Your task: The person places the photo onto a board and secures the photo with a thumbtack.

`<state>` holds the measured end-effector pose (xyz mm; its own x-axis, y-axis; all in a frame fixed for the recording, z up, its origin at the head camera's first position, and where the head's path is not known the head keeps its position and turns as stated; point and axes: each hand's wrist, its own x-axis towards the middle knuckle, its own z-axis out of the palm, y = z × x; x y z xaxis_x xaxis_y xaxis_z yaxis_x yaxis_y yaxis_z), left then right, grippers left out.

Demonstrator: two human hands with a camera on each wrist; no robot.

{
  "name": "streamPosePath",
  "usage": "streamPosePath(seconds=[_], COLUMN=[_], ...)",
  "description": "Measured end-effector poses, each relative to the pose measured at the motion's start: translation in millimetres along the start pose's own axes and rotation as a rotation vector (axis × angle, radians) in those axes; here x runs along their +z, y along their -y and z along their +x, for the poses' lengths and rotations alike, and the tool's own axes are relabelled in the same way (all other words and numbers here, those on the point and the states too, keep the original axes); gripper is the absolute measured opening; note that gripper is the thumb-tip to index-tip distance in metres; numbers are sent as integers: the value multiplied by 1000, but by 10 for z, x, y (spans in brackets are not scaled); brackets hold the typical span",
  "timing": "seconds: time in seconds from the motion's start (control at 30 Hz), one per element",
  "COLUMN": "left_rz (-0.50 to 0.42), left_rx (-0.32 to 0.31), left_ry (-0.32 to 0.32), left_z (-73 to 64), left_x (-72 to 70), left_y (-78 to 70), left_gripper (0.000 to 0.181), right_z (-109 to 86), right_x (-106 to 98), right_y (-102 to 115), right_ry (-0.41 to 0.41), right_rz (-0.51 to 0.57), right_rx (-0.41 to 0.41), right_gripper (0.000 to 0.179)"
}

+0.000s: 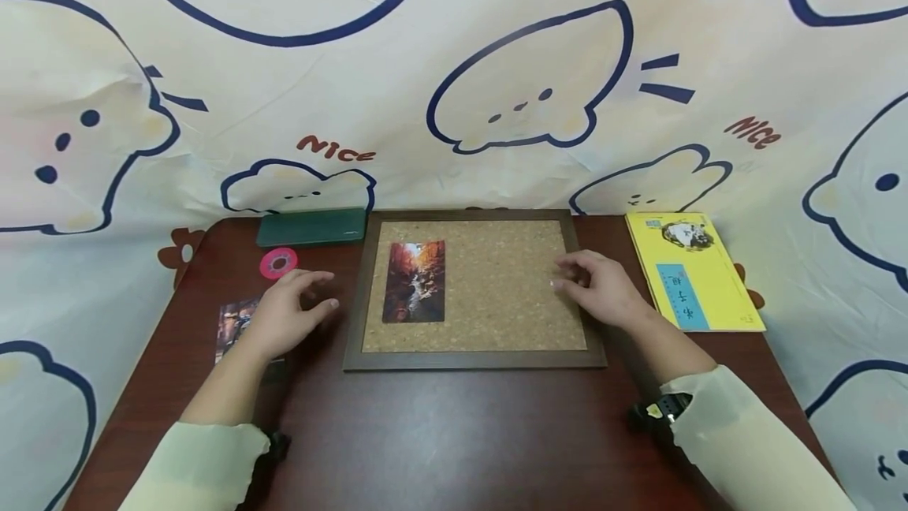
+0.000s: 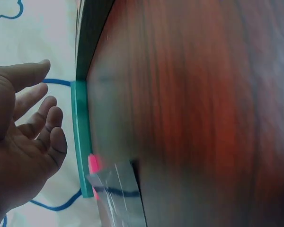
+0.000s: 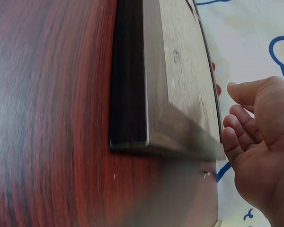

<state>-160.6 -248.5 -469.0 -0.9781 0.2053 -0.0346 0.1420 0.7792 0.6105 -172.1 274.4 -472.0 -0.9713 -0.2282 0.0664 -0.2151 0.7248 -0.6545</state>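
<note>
A framed cork board lies flat on the dark red-brown table. On its left part is a photo card of a stream among orange autumn trees. My left hand hovers left of the board with fingers loosely bent and nothing in them, partly covering a second photo card. Just beyond its fingertips lies a pink ring-shaped roll. Over the board's right edge hovers my right hand, fingers loosely curled and holding nothing; the right wrist view shows its palm beside the board's corner.
A long green case lies at the back left against the patterned cloth wall. To the right of the board is a yellow book with a blue label. Bare table shows in front of the board.
</note>
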Motion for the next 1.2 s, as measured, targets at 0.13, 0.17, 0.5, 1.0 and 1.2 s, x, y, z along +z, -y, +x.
streamPosePath(seconds=[0.13, 0.17, 0.5, 1.0, 1.2], left_rz=[3, 6, 56, 134, 150], left_rx=[-15, -20, -94, -232, -306], left_ry=[-6, -7, -26, -105, -69], left_z=[-56, -74, -262, -455, -548], left_x=[-38, -47, -121, -218, -283], left_y=[78, 95, 247, 520, 624], left_gripper=[50, 50, 52, 61, 73], right_z=[-19, -22, -38, 18, 55], right_x=[-40, -44, -111, -166, -183], right_y=[-66, -89, -309, -536, -561], right_ry=[-1, -6, -40, -38, -7], right_rz=[-18, -24, -76, -163, -179], right_rx=[37, 42, 59, 192, 203], right_gripper=[37, 36, 32, 31, 32])
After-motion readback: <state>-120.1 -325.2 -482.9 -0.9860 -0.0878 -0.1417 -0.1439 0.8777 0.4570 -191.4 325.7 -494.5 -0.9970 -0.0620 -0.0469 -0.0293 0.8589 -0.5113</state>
